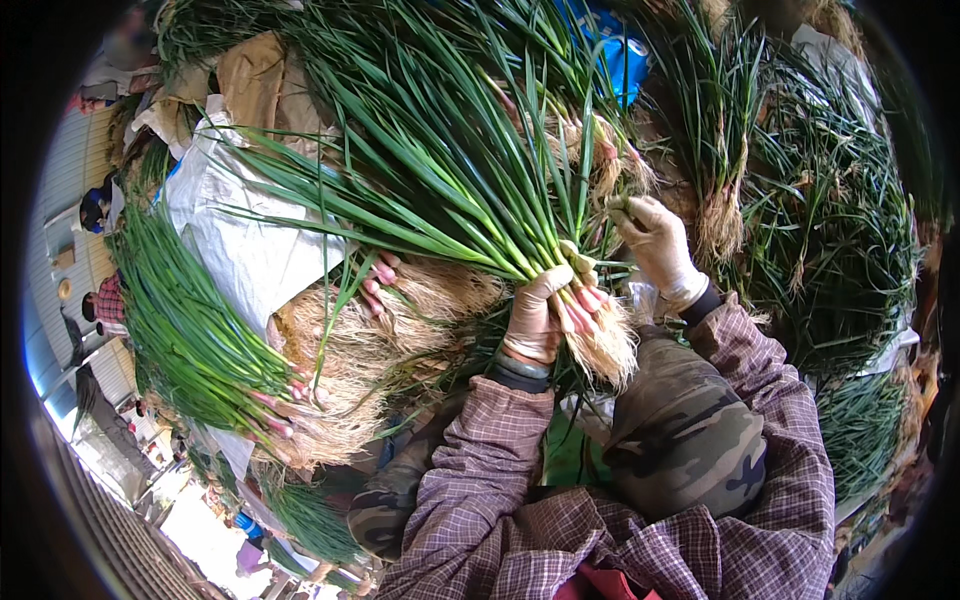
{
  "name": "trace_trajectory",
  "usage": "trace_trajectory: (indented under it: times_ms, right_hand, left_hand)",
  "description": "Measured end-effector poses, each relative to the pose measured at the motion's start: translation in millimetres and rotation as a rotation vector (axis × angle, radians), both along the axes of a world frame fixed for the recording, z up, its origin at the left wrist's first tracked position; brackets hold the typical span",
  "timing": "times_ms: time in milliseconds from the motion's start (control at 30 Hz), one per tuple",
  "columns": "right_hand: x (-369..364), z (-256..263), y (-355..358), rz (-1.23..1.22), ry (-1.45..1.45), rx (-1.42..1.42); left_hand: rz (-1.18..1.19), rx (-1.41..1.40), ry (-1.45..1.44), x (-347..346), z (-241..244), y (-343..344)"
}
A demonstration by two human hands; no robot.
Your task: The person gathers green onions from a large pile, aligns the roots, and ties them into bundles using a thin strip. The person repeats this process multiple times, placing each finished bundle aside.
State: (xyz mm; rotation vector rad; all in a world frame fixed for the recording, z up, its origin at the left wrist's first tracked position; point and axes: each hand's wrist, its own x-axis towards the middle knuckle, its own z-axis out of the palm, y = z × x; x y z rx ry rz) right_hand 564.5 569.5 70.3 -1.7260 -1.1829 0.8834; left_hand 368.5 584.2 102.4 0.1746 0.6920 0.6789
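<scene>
My left hand, in a pale glove, is closed around a bunch of green garlic just above its pink bulbs. Long leaves fan out to the upper left, while the pale roots hang toward my lap. To the right of the bunch, my gloved right hand is raised apart from it with bent fingers. Its fingertips look stained green; whether a scrap of leaf sits between them is unclear. Beyond that hand lie more green garlic plants with their roots on.
At left, a rooted green garlic pile lies beside a white woven sheet. Loose leaves heap up at right. A blue plastic bag lies at the back. My camouflage-covered knee is close below my hands. People appear at far left.
</scene>
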Motion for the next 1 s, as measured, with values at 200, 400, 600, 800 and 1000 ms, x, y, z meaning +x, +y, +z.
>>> trace_trajectory:
  times_ms: [200,400,600,800,1000]
  right_hand:
    - [-27.1,31.5,14.3,0.207,0.821,-0.174]
    - [-17.6,27.7,-1.0,0.408,0.025,0.017]
    - [9.3,52.8,-11.8,-0.246,0.782,-0.229]
    - [-17.9,32.9,6.0,0.224,0.12,-0.224]
    - [-19.8,41.4,-7.7,0.197,0.606,-0.237]
  left_hand:
    - [-0.014,-0.084,-0.047,0.0,3.5,-2.1]
    - [-0.023,-0.005,0.147,-0.6,4.9,-0.7]
    - [-0.046,-0.052,0.277,-4.4,4.3,-2.4]
    - [-0.067,-0.028,0.283,8.5,6.6,-6.7]
    - [-0.099,0.001,0.397,9.2,4.4,-7.0]
